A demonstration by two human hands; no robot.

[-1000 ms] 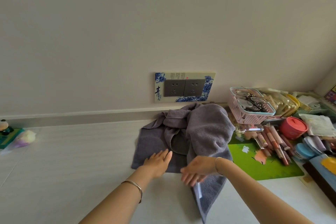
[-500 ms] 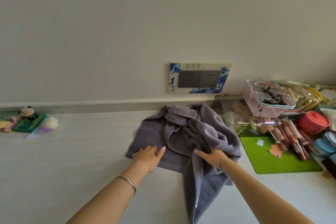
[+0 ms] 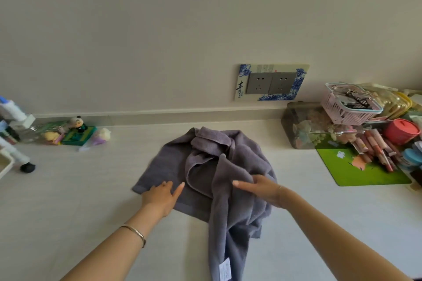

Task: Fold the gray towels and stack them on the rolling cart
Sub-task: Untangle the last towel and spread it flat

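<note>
A heap of gray towels (image 3: 205, 166) lies crumpled on the white surface in the middle of the head view. One towel trails toward me over the near edge, with a white label (image 3: 225, 270) at its end. My left hand (image 3: 161, 196) lies flat, fingers straight, on the front left corner of the bottom towel. My right hand (image 3: 258, 189) rests on the bunched towel on the right, fingers stretched to the left. At the far left edge a corner of the white rolling cart (image 3: 9, 159) with a black wheel (image 3: 27, 167) shows.
Small toys and a green box (image 3: 77, 136) sit at the back left. On the right are a clear box (image 3: 303, 128), a pink basket (image 3: 349, 105), a red pot (image 3: 402, 131), pens and a green mat (image 3: 360, 169). A wall socket (image 3: 271, 82) is behind.
The view has swung left, bringing the cart's corner into sight. My right hand moved from the hanging towel's edge up onto the bunched towel. My left hand stays on the corner.
</note>
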